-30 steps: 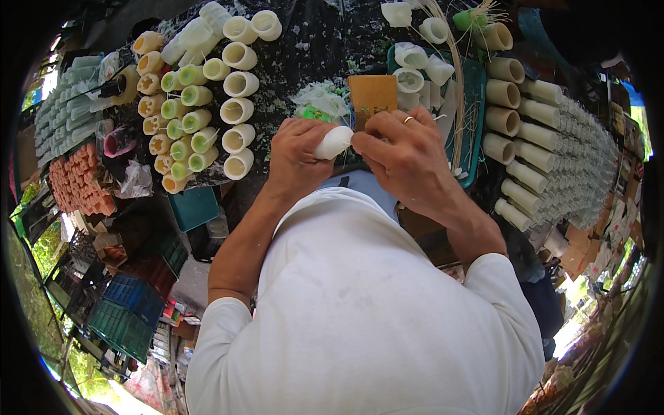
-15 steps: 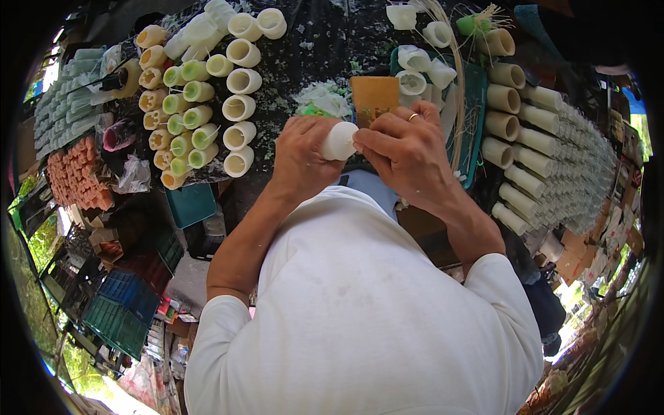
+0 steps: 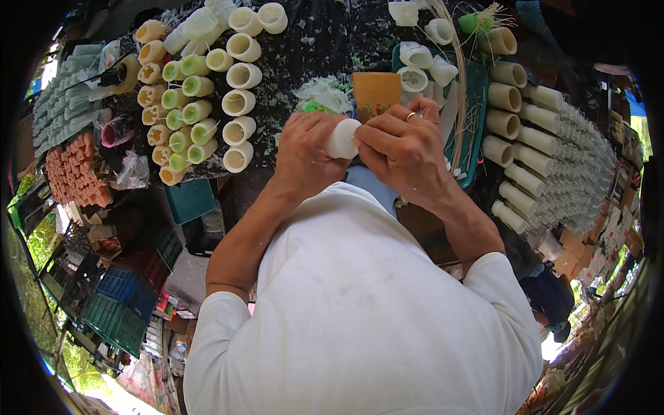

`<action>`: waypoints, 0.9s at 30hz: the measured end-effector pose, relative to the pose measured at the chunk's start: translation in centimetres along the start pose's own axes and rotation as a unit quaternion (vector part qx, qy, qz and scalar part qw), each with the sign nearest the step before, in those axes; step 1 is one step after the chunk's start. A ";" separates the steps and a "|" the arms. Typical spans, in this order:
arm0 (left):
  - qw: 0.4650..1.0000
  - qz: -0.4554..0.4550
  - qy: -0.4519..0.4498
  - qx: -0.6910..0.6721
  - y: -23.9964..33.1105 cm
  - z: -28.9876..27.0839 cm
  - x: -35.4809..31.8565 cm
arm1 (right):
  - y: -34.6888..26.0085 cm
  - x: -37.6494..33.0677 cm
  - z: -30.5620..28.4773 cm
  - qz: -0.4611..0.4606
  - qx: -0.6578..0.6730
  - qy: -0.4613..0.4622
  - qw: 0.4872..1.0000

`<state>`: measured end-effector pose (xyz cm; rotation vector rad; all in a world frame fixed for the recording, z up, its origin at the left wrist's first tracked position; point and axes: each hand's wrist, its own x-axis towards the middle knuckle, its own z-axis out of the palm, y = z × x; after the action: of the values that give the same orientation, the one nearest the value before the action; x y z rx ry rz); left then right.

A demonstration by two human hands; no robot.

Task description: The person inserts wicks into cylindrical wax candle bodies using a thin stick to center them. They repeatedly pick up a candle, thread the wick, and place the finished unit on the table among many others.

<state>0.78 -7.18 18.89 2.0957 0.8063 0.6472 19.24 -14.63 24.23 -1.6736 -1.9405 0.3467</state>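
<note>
Left grip: the bare left hand wraps round a smooth white waxy cylinder, held before the white shirt.
Right grip: the bare right hand's fingertips meet the cylinder's end; whether they pinch anything, I cannot tell.
Handling: best steadied by the left, fingertips working lightly.
Block edge: orange-brown rectangular block just beyond, limiting forward reach.
Surface: black, speckled surface, roomier leftward before ivory hollow cylinders.

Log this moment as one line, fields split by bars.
left hand: gripping white cylinder | right hand: fingers pinched at cylinder's right end, anything between hidden | beyond hands: orange block, pale scraps
</note>
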 end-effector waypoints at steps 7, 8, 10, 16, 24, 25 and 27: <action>1.000 0.023 0.006 0.012 0.5 0.2 0.1 | -0.4 0.1 0.2 -0.008 -0.051 -0.058 0.997; 0.999 0.032 0.006 0.022 0.2 0.4 0.0 | -0.5 0.3 0.0 0.008 -0.051 -0.087 0.995; 0.998 0.048 0.002 0.035 -0.2 0.7 -0.3 | -0.7 0.7 -0.3 0.039 -0.050 -0.145 0.987; 0.999 0.049 -0.023 -0.004 -1.1 0.9 -1.4 | 0.3 1.2 0.4 0.133 0.068 -0.203 0.968; 0.992 0.127 -0.009 0.019 -1.4 -0.4 -1.8 | 0.4 1.2 -0.2 0.251 0.274 -0.152 0.916; 0.991 0.134 -0.006 0.020 -1.5 -0.4 -1.8 | 0.3 1.2 -0.3 0.244 0.277 -0.147 0.918; 0.989 0.147 -0.001 0.021 -2.0 -0.5 -1.9 | 0.0 1.2 -0.6 0.241 0.255 -0.160 0.923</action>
<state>-1.46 -7.32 17.17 2.2751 0.5150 0.7895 19.48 -13.56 25.04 -1.7763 -1.4238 1.2644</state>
